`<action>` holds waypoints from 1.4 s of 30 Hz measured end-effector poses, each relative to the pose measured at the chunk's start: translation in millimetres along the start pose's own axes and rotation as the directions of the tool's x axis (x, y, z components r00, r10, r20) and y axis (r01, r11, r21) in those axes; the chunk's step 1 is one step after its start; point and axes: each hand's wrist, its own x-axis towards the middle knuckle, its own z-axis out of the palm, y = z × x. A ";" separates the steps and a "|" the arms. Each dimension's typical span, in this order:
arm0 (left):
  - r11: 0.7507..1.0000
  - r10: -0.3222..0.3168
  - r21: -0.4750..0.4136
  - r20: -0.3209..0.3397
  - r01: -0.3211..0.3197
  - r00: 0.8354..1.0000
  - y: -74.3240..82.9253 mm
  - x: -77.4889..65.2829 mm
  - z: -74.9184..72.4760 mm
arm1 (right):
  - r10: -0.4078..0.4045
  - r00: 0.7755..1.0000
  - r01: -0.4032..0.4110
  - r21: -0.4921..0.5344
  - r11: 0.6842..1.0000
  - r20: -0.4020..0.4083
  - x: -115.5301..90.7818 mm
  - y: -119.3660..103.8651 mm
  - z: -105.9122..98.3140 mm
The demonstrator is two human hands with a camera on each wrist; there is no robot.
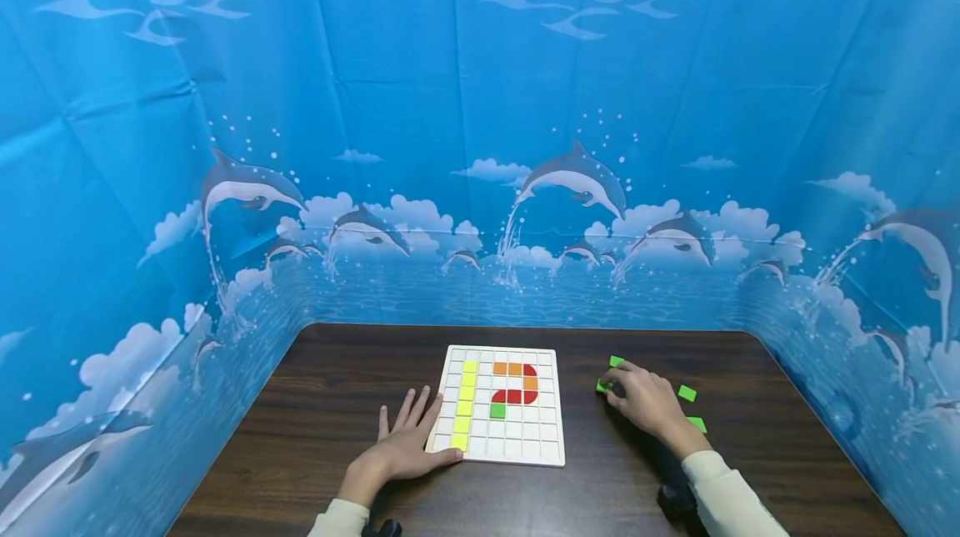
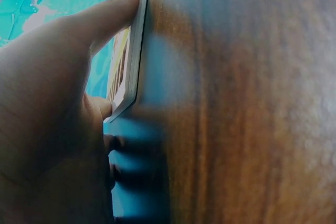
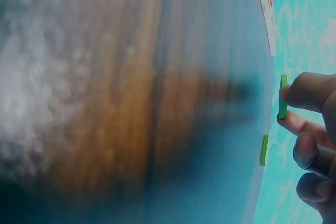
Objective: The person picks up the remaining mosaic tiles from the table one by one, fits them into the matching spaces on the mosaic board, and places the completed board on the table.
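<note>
A white gridded board (image 1: 517,430) lies on the dark table. It bears a column of yellow tiles (image 1: 466,393), a curved figure of orange and red tiles (image 1: 514,396), and one green tile (image 1: 497,411) below that figure. My left hand (image 1: 405,445) rests at the board's left edge, fingers spread, with the thumb (image 2: 113,14) along the near edge. Right of the board, my right hand (image 1: 647,404) pinches a green square tile (image 3: 283,97) between thumb and index finger, off the table; its other fingers are loosely bent.
Loose green tiles lie about the right hand: one beyond it (image 1: 616,360), another to its right (image 1: 687,393), and one by the wrist (image 1: 697,424). A blue dolphin-print curtain (image 1: 465,145) surrounds the wooden table (image 1: 345,370) at the back and sides.
</note>
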 end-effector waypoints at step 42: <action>1.000 -0.013 0.014 -0.002 0.013 1.000 -2.4 1.4 2.8 | -0.115 0.993 0.115 -0.013 0.993 -0.036 -0.6 -61.1 2.4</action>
